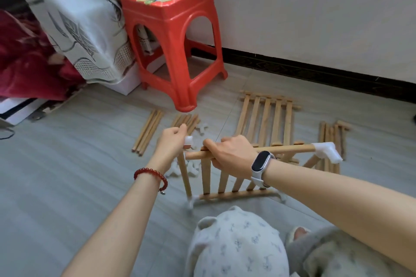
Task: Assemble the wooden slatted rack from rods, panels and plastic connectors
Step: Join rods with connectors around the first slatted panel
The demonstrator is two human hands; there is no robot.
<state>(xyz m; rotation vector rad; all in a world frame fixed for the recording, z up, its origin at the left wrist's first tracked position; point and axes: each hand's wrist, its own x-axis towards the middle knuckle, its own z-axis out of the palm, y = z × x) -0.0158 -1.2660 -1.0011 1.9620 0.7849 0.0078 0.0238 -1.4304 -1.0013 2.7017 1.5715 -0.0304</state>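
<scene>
A partly built wooden rack (227, 183) stands upright on the floor in front of me. My right hand (229, 153) grips its top rod (290, 149), which ends at the right in a white plastic connector (326, 152). My left hand (172, 141) pinches another white connector (188, 141) just above the rod's bare left end. A vertical rod (184, 175) runs down to a connector (191, 202) at the rack's lower left corner. Loose white connectors (193, 170) lie behind the rack.
A slatted panel (267, 119) lies flat on the floor further back. Loose rods lie in bundles at left (147, 134), centre (188, 121) and right (333, 139). A red plastic stool (173, 36) stands by the wall, a draped cloth (78, 27) to its left.
</scene>
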